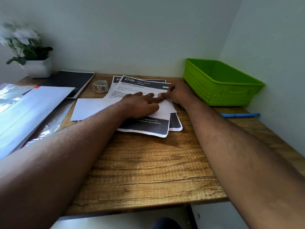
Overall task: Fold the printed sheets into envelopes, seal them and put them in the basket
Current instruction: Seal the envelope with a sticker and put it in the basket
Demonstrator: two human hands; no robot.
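two printed sheets (142, 90) lie stacked and slightly fanned near the middle back of the tabletop (148, 171), black header bands at the far end and black footer bands at the near end. across them lies a blank white folded sheet (89, 108), its left part resting on the bare wood. the left hand (140, 104) lies flat on this white sheet, fingers spread forward and pressing down, its grip open and closed on nothing. the right hand (178, 94) rests at the right edge of the papers, thumb and forefinger pinched on the edge of the white sheet where the two hands meet.

just right of the papers, against the back corner, stands a green basket (221, 83) of slotted plastic, nothing showing inside. in front of it a blue pen (239, 115) lies along the right wall. left of the sheets a roll of patterned tape (100, 86) stands on its side; beyond it lie a black spiral notebook (72, 81), a pale folder (29, 109) on a clear plastic sleeve, and a white pot with white flowers (33, 61), blurred.

the tabletop is wood-grain brown, set in a corner of plain pale walls.
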